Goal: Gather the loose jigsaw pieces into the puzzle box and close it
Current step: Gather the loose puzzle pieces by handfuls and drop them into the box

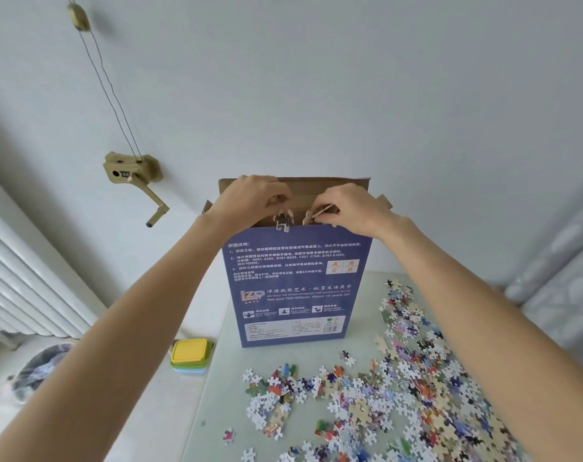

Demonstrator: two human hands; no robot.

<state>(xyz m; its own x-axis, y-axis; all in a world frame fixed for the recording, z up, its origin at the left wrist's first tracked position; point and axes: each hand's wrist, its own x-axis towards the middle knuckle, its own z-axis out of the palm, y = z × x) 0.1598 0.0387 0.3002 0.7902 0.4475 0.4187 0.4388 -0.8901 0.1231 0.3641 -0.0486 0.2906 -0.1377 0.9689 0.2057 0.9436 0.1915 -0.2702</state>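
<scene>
On the pale table [223, 388] stands one upright blue cardboard puzzle box [292, 288], brown flaps open. Above its mouth, left hand [250, 198] and right hand [347, 205] each pinch jigsaw pieces [283, 221] with curled fingers. Hundreds of knobbed loose pieces [400, 388] lie scattered beside it.

Puzzle box [297, 288]: blue face, white print, brown cardboard flaps. Loose jigsaw pieces [400, 395]: multicoloured fronts, white and tan backs. Surface [223, 388]: pale green. Stacked containers [190, 356]: yellow lid, green and blue below.
</scene>
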